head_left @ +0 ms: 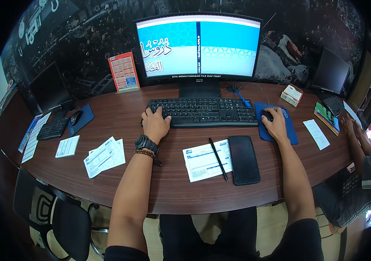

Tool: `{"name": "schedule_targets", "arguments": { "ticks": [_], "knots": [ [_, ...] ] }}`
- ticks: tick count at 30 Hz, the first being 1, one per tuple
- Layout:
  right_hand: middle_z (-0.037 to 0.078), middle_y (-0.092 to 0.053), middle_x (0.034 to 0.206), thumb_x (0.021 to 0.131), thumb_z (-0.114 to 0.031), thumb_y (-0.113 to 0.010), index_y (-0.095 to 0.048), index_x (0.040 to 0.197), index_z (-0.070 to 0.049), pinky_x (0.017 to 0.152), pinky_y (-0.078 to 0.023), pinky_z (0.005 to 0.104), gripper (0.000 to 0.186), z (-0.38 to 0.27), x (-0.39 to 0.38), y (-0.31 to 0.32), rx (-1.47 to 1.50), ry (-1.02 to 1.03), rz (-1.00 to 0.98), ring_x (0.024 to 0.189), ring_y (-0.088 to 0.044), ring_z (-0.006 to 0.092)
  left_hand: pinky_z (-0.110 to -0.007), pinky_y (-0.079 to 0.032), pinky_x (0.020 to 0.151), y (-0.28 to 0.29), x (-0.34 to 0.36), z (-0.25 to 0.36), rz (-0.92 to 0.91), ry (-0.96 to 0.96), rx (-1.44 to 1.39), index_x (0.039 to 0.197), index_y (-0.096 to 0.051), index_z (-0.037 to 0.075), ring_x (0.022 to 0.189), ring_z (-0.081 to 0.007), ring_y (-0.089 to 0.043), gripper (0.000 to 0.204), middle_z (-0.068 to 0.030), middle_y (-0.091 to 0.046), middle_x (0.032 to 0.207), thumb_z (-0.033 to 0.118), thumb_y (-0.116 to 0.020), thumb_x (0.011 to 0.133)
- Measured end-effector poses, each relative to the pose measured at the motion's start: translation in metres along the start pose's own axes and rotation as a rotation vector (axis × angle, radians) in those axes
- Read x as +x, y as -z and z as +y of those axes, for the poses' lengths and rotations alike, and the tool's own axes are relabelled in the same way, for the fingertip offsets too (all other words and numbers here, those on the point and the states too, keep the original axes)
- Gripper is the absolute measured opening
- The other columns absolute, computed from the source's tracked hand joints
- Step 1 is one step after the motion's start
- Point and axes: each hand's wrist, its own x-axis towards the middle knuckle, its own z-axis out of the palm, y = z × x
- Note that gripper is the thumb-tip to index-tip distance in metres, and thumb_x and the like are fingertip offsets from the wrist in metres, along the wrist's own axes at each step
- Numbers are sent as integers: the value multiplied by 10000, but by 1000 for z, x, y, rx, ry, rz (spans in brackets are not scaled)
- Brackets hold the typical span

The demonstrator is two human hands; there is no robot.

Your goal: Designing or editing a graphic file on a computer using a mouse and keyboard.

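My left hand [156, 125] rests on the left end of a black keyboard [203, 114], its fingers spread over the keys. A watch and a beaded bracelet circle that wrist. Over on the right, my right hand [277, 126] curls around a black computer mouse [267, 115] on a blue mouse pad [290, 135]. Behind the keyboard stands a monitor [229, 45] showing a blue and white cover layout. Between my forearms lie a black smartphone [244, 161] and a printed form [197, 162], with a black pen [218, 158] across the form.
Loose paper slips [105, 157] and a notepad [67, 146] lie left. A red desk calendar [123, 71] stands behind them. Dark monitors flank the desk. At right are a small box [291, 95], a handwritten note [316, 134] and another person's hands [351, 126]. An office chair [70, 226] stands lower left.
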Motion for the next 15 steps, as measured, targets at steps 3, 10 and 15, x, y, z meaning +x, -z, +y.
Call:
{"name": "schedule_targets", "arguments": {
  "ticks": [3, 10, 15],
  "knots": [
    [183, -569, 1198, 824, -225, -679, -679, 1146, -46, 949, -487, 431, 369, -2, -1, 1, -9, -4, 2, 1111, -589, 383, -525, -414, 1047, 0, -1, -1, 5, -5, 0, 1359, -569, 30, 1262, -465, -433, 578, -287, -473, 1357, 336, -697, 886],
    [178, -571, 1207, 817, -216, -673, -679, 1140, -47, 959, -481, 424, 365, 2, -1, -1, 3, 3, 0, 1119, -588, 378, -524, -415, 1046, 0, -1, 0, -13, -1, -6, 1356, -568, 19, 1265, -462, -432, 583, -292, -469, 1364, 337, -695, 885],
    [176, -583, 1182, 809, -211, -674, -679, 1132, -43, 953, -484, 420, 363, 4, 1, 1, 9, 51, 3, 1096, -598, 374, -527, -385, 1068, 1, -1, 0, -16, -3, -2, 1358, -564, 14, 1292, -467, -401, 576, -303, -456, 1376, 337, -681, 895]
  ]
}}
